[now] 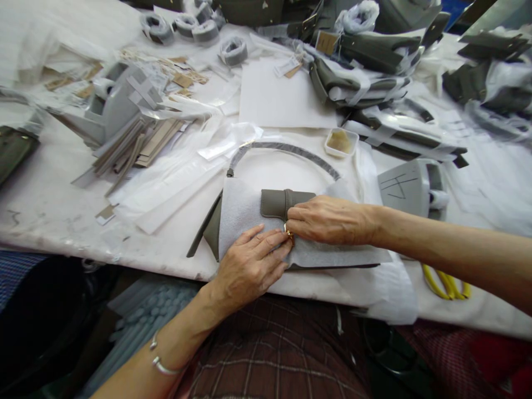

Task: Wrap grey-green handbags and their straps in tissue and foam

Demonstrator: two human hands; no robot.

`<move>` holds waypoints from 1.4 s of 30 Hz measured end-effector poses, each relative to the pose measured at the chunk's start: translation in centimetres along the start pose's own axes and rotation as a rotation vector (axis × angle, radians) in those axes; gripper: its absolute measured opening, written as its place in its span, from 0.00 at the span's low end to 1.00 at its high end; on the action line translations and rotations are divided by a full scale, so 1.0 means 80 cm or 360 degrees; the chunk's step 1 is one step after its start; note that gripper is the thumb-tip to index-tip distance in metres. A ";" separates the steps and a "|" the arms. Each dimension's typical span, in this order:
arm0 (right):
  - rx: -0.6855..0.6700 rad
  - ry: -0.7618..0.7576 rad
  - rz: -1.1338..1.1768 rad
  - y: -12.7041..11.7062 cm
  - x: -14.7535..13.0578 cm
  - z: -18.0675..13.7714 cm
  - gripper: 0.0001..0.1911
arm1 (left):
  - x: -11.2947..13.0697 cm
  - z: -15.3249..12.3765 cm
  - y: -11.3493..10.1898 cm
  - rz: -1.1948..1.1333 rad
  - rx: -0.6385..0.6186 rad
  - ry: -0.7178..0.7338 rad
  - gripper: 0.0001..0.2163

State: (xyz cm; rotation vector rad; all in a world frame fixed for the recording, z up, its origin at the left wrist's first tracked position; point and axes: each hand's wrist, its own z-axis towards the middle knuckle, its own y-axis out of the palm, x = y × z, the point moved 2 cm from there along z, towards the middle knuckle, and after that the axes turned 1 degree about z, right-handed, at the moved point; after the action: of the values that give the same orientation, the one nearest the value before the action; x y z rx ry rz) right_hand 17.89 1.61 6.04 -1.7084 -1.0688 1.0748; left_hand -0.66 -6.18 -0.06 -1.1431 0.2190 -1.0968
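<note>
A dark olive handbag (211, 230) lies on the table before me, its front mostly covered by a light grey protective sheet (236, 216). Its wrapped handle (286, 147) arches away from me. A grey-green flap tab with a narrow strap (274, 203) rests over the sheet. At the strap's lower end is a small gold clasp (288, 230). My right hand (332, 219) is closed, its fingers pinching at this clasp and partly hiding the tab. My left hand (253, 269) lies flat on the sheet, fingers stretched, fingertips touching beside the clasp.
A small clear tub (341, 143) stands behind the bag; yellow-handled scissors (446, 282) lie at right. A grey block with pen marks (405, 188), stacked wrapped bag parts (361, 83), a bundle of strips (141, 144) and rolls (233, 51) surround the work area.
</note>
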 end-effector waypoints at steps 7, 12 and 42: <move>0.0063 0.0093 -0.0128 0.016 0.000 0.000 0.14 | 0.001 0.000 -0.001 -0.0038 0.0008 -0.0014 0.14; 0.0207 0.0060 -0.0101 0.023 0.000 -0.004 0.12 | -0.003 0.003 -0.006 -0.0206 0.0048 -0.0133 0.12; 0.0242 0.0043 0.0281 0.003 0.007 -0.009 0.12 | -0.005 0.005 -0.004 -0.0267 0.0065 -0.0128 0.09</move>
State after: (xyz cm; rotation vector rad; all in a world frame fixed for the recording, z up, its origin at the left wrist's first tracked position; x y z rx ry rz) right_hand 18.78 1.93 5.88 -1.7128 -0.8093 1.2076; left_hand -0.79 -5.60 0.23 -1.1823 0.0379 -1.1943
